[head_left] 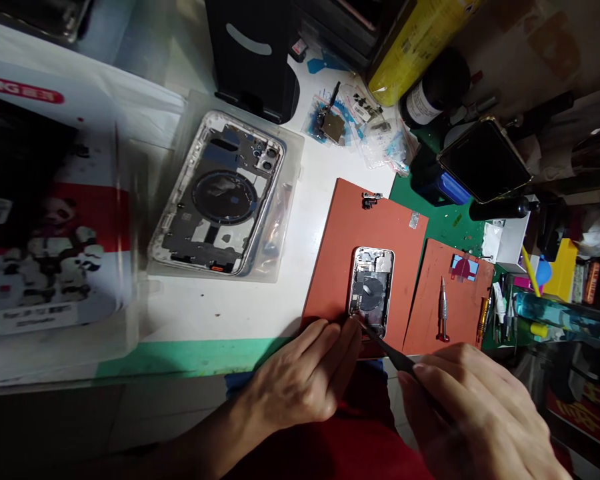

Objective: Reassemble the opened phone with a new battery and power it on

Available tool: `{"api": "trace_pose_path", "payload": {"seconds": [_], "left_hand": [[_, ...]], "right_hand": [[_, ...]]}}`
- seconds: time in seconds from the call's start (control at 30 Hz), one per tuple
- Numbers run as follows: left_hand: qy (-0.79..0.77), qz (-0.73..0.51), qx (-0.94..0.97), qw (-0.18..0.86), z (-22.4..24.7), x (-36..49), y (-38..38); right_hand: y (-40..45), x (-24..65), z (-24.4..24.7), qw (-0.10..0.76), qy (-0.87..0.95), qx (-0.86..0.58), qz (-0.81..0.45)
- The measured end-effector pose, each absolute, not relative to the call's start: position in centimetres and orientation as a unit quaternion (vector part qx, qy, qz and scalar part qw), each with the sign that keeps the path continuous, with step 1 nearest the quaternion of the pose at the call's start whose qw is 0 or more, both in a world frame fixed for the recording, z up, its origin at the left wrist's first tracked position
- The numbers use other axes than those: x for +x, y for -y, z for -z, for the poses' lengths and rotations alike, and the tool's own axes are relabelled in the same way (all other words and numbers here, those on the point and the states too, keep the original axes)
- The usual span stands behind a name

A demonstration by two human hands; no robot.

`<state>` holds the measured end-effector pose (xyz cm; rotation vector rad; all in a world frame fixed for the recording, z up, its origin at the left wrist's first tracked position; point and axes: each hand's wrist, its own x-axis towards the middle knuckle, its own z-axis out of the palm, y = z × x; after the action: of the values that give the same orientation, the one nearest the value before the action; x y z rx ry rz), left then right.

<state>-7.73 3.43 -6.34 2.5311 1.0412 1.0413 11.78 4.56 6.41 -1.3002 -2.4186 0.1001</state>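
A small opened phone (371, 293) with its inner parts showing lies on an orange-brown mat (343, 230). My right hand (473, 407) is closed around dark tweezers (397, 357), whose thin tip reaches the phone's lower left corner. At that same corner are the fingertips of my left hand (313, 373); its fingers are bent and pressed together, and whatever is between them is hidden. Near the top of the mat sit small metal parts (371, 200).
A larger phone housing (220, 193) lies in a clear tray (293, 173) at left. On a second mat (425, 300) are a screwdriver (443, 310) and a small part. Bagged parts (387, 143), a yellow can (415, 50) and a propped-up phone (485, 160) stand behind.
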Motion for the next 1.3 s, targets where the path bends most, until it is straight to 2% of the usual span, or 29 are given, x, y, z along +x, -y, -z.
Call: {"api": "trace_pose_path", "payload": {"seconds": [0.03, 0.1, 0.23, 0.6, 1.03, 1.3], "left_hand": [[-0.35, -0.363, 0.857, 0.104, 6.4, -7.8, -3.4], [-0.347, -0.379, 0.851, 0.104, 6.5, -7.9, -3.5], [-0.344, -0.376, 0.856, 0.091, 6.6, -7.9, -3.4], [-0.356, -0.361, 0.856, 0.099, 6.8, -7.8, -3.1], [-0.346, -0.371, 0.856, 0.098, 6.9, -7.9, -3.2], [-0.359, -0.354, 0.855, 0.12, 6.6, -8.0, -3.0]], "right_hand": [[-4.2, 11.9, -6.4, 0.221, 0.837, -0.5, -0.024], [-4.1, 12.0, -6.3, 0.212, 0.823, -0.525, -0.053], [-5.3, 12.1, -6.1, 0.156, 0.845, -0.505, -0.078], [-5.4, 12.1, -5.8, 0.166, 0.845, -0.507, -0.048], [-5.3, 11.7, -6.5, 0.138, 0.862, -0.486, -0.035], [-5.9, 12.5, -6.7, 0.102, 0.886, -0.42, -0.169]]}}
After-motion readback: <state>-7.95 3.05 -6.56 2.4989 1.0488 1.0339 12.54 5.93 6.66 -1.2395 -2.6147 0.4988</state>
